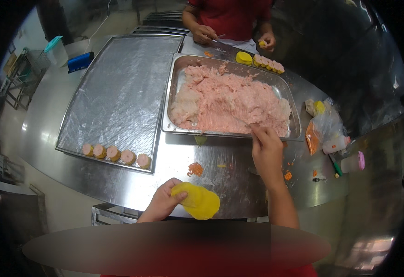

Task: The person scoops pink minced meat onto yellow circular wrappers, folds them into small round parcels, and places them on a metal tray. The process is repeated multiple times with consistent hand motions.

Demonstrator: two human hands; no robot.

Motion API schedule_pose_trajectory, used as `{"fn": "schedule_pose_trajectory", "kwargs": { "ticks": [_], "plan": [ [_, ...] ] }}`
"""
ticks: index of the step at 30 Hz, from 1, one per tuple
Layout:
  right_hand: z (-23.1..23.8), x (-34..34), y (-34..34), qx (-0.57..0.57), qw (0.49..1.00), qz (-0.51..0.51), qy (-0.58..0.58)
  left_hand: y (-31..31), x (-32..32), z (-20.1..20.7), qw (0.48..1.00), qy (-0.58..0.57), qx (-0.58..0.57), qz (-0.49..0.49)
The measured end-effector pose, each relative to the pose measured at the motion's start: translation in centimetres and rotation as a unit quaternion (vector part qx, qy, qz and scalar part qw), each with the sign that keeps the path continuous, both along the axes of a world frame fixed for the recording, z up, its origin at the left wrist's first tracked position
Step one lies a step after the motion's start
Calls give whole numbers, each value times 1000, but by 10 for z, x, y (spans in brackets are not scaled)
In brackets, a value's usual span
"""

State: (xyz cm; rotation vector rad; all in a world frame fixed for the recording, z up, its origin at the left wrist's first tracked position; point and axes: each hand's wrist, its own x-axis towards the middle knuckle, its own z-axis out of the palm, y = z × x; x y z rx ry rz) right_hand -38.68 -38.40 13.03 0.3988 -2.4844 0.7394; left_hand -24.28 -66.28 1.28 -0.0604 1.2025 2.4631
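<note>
My left hand (pixel 165 199) is closed on thin, round yellow dumpling wrappers (pixel 204 203), fanned out and overlapping, near the front table edge. At the near side of a deep steel tray (pixel 168 111), my right hand (pixel 265 141) is closed around a thin tool, mostly hidden by the fingers. The tool's far end reaches into pink minced meat filling (pixel 232 99) heaped in the tray. To the left, several filled open-topped dumplings (pixel 113 153) stand in a row along the near edge of a flat perforated tray (pixel 114 87).
Across the table a co-worker's hands (pixel 204 34) hold a thin tool and something yellow, beside stacked wrappers (pixel 244 57) and filled dumplings (pixel 269 63). Chopped orange bits (pixel 195 169) lie on the table. A plastic bag (pixel 327 121) and bottle (pixel 336 144) stand right; a blue box (pixel 80 62) left.
</note>
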Motion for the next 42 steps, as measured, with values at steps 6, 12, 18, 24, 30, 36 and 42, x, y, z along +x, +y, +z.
{"fn": "schedule_pose_trajectory", "kwargs": {
  "ticks": [6, 12, 18, 24, 30, 36, 42],
  "plan": [
    [8, -69, -38, 156, 988, 1, 1, -1, -1, -3, 1000, -9, -17, -23],
    [6, -85, -52, 271, 960, -26, -72, -5, 0, -1, 998, -2, -43, -41],
    [4, -80, -41, 330, 942, -6, -67, -4, -1, 3, 998, 1, -29, -50],
    [25, -59, -28, 346, 933, 12, -95, -5, -1, 2, 999, 6, -18, -51],
    [44, -78, -21, 298, 954, 8, 2, -5, -2, 1, 996, 16, -53, -65],
    [27, -85, -23, 311, 947, 9, -80, -6, -1, 2, 998, 9, -39, -54],
    [17, -68, -18, 301, 949, 44, -88, -5, -2, 2, 998, 14, -18, -59]
  ]
}}
